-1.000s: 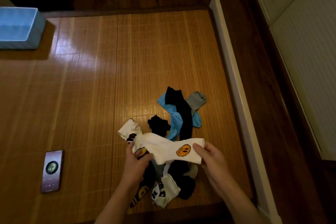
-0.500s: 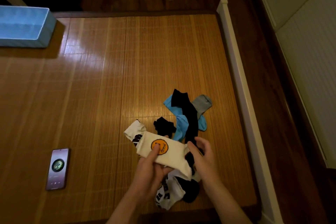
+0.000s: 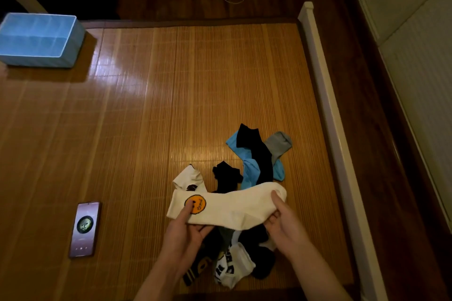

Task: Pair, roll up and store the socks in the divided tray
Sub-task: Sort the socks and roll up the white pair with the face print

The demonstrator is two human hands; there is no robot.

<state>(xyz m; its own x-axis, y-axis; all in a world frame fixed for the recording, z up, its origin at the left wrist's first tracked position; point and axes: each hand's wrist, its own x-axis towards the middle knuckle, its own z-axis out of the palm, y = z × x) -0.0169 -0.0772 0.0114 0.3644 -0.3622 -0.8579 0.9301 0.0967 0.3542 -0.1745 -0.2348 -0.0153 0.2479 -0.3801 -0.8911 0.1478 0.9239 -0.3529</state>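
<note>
The left hand (image 3: 186,232) pinches the white sock (image 3: 232,208) at its cuff, the right hand (image 3: 283,217) at its toe, above the pile (image 3: 234,269). Best pull it flat and find its twin before rolling; the tray (image 3: 36,61) sits far left.

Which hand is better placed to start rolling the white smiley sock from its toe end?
Probably the right hand: it grips the rounded toe end of the white smiley sock, while the left hand holds the cuff end, thumb on the orange patch, and can anchor it.
</note>
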